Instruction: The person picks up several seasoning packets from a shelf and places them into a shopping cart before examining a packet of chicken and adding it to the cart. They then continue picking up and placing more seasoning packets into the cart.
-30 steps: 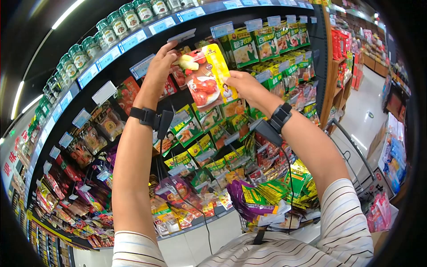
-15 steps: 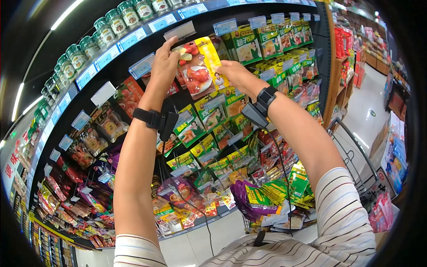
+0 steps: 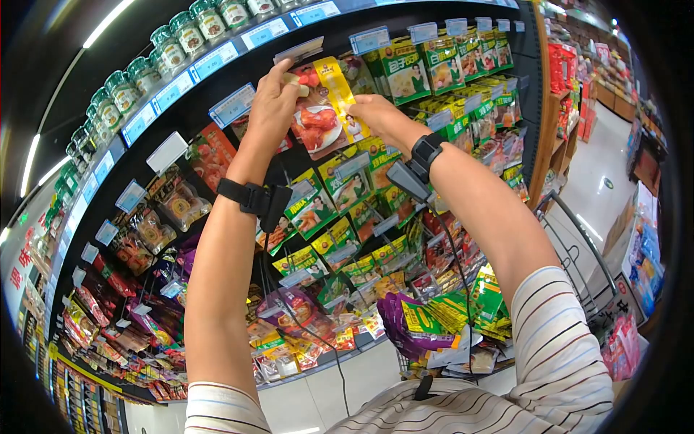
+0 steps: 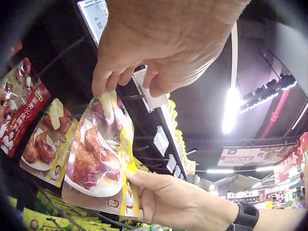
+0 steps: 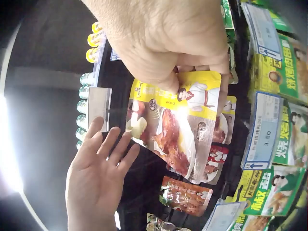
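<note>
A seasoning packet [image 3: 318,124] with a yellow strip and a picture of red-brown cooked meat hangs upright at the upper shelf. My right hand [image 3: 381,119] pinches its yellow edge, thumb in front, as the right wrist view also shows. Beside the opposite edge, my left hand [image 3: 273,108] reaches up with its fingers fairly straight. In the right wrist view the left fingertips lie right at the packet's corner and a clear tag holder [image 5: 98,109]. Similar packets [image 4: 45,147] hang behind it on the rack.
Rows of green and yellow packets [image 3: 405,72] hang to the right, under price tags [image 3: 370,40]. Green-lidded jars [image 3: 168,47] line the shelf above. Below right, a cart [image 3: 578,253] stands near a pile of purple and green packets [image 3: 426,318].
The packet and my right hand have moved slightly left and up, closer to the left hand. The tag holder above has tilted and shifted a little.
</note>
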The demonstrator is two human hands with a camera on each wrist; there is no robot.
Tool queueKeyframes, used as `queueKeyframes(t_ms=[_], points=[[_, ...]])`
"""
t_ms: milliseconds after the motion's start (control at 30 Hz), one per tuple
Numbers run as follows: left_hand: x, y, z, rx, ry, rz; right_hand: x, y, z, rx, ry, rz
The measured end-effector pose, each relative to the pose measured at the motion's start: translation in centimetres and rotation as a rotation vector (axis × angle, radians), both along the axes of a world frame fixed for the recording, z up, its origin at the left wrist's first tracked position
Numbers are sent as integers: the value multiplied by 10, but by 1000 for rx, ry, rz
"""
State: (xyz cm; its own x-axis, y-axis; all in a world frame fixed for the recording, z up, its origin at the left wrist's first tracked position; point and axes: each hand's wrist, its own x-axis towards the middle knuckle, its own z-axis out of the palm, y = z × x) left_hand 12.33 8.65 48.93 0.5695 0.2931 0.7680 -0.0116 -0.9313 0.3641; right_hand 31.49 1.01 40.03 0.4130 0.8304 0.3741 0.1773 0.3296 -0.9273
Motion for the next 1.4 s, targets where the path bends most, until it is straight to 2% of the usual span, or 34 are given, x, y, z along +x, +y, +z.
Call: queueKeyframes(t_ms=[133, 233, 333, 433, 533, 633, 733, 867, 967, 1067, 1167, 1233, 1300, 1400], points=[[-2, -6, 1, 48, 10, 35, 1, -3, 2, 28, 8, 64], [-3, -9, 0, -74, 1, -4, 3, 2, -1, 48, -16, 20], [-3, -4, -2, 7, 0, 8, 1, 5, -5, 131, 57, 74], [-3, -3, 0, -72, 39, -66, -1, -2, 0, 90, -48, 37], [-3, -6, 0, -133, 62, -72, -10, -18, 14, -1, -43, -20], [-1, -6, -3, -66, 21, -83, -13, -14, 18, -7, -19, -40], [-2, -6, -4, -46, 17, -81, 7, 20, 10, -48, -140, -92], [-2, -5, -4, -93, 37, -108, 17, 53, 3, -38, -155, -176], [-3, -4, -4, -72, 46, -80, 8, 58, 8, -67, -124, -274], [-3, 2, -6, -1, 21, -42, 33, 113, 1, -127, -274, -339], [0, -1, -8, -29, -18, -69, 27, 120, 17, -351, -490, -433], [1, -4, -10, -36, -42, -97, 40, 146, 16, -472, -647, -391], [1, -7, -10, -62, -40, -105, 49, 161, 4, -427, -771, -382], [0, -8, -11, -64, -45, -107, 35, 136, 3, -364, -816, -408]])
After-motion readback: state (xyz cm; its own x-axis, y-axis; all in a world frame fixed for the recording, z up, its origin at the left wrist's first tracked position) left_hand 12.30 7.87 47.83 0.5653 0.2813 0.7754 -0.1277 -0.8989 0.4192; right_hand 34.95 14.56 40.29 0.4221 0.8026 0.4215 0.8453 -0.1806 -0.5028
